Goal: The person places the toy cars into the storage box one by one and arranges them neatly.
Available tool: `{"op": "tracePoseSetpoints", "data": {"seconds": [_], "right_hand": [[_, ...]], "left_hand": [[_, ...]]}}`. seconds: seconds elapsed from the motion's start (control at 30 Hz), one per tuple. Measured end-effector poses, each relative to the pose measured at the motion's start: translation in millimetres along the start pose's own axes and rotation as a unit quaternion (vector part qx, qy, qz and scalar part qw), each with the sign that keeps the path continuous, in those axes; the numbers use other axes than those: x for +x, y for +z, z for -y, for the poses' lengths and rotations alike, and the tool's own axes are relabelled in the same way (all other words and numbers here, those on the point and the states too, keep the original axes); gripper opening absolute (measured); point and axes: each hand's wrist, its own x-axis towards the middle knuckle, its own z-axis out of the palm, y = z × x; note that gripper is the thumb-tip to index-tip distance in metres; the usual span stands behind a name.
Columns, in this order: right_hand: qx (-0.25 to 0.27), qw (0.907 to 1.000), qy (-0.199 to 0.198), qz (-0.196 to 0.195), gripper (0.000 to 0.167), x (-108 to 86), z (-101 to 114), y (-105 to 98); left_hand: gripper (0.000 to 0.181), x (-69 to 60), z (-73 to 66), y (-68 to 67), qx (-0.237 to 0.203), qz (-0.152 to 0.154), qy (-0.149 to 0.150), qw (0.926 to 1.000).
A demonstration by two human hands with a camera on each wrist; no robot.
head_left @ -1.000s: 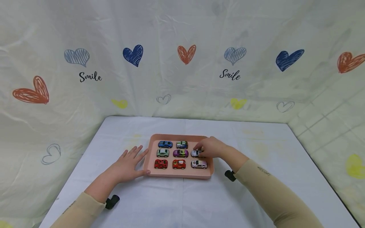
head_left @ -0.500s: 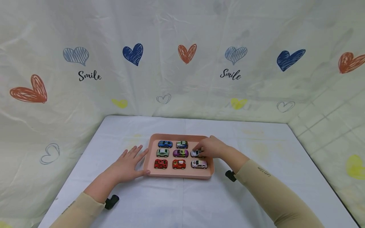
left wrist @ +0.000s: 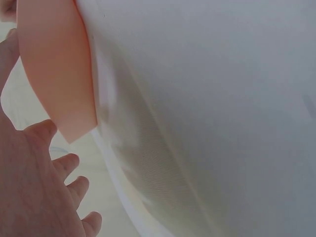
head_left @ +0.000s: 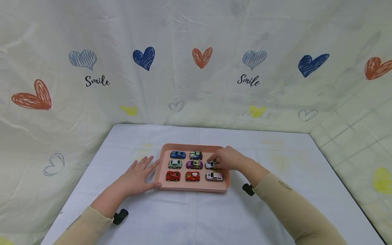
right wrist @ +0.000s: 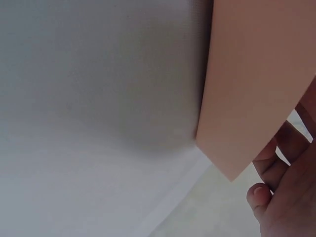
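Note:
A shallow pink tray (head_left: 183, 188) lies on the table with several toy cars in rows. My left hand (head_left: 136, 178) is spread flat at the tray's left edge, thumb and index finger touching its rim. In the left wrist view the tray's outer wall passes beside that hand's fingers. My right hand (head_left: 228, 158) reaches over the right rim and pinches a white toy car (head_left: 209, 165) in the middle row; its fingers partly cover the car. Beside that car sits a purple toy car (head_left: 194, 164), and in front of it a white patterned toy car (head_left: 214, 177).
Other toy cars in the tray are a blue one (head_left: 178, 155), a multicoloured one (head_left: 196, 155), a pale green one (head_left: 175, 164) and two red ones. A white cloth covers the table (head_left: 275, 204). Behind it hangs a sheet printed with hearts.
Both hands, the tray and the cars stay where they were. Only a slight shift of the head view shows.

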Motion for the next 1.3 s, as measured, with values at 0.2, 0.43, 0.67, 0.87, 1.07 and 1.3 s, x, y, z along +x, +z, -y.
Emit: {"op": "tracePoseSetpoints", "data": {"seconds": [0.2, 0.43, 0.67, 0.87, 1.07, 1.3], "right_hand": [[0.042, 0.999, 0.018, -0.004, 0.027, -4.6, 0, -4], [0.064, 0.9976, 0.024, -0.006, 0.027, -12.9, 3, -12], [0.084, 0.9956, 0.032, -0.025, 0.026, -23.2, -1, -16], [0.089, 0.9946, -0.003, -0.052, 0.03, -40.0, -9, -21], [0.086, 0.9939, -0.006, -0.068, 0.032, -57.8, -26, -21], [0.103, 0.9922, 0.026, -0.065, 0.036, -81.1, -47, -14]], "left_hand": [[0.101, 1.0, -0.2, 1.7, 0.004, 0.001, -0.005, 1.0], [0.101, 0.9, 0.0, 1.4, 0.002, 0.005, -0.009, 0.9999], [0.101, -2.6, -4.9, -5.5, -0.002, 0.008, 0.0, 1.0], [0.1, -2.7, -5.5, -7.1, -0.003, 0.014, -0.002, 0.9999], [0.1, -1.2, -4.6, -4.8, -0.004, 0.01, -0.004, 0.9999], [0.101, -1.7, -4.1, -4.0, -0.004, 0.006, -0.002, 1.0]]}}
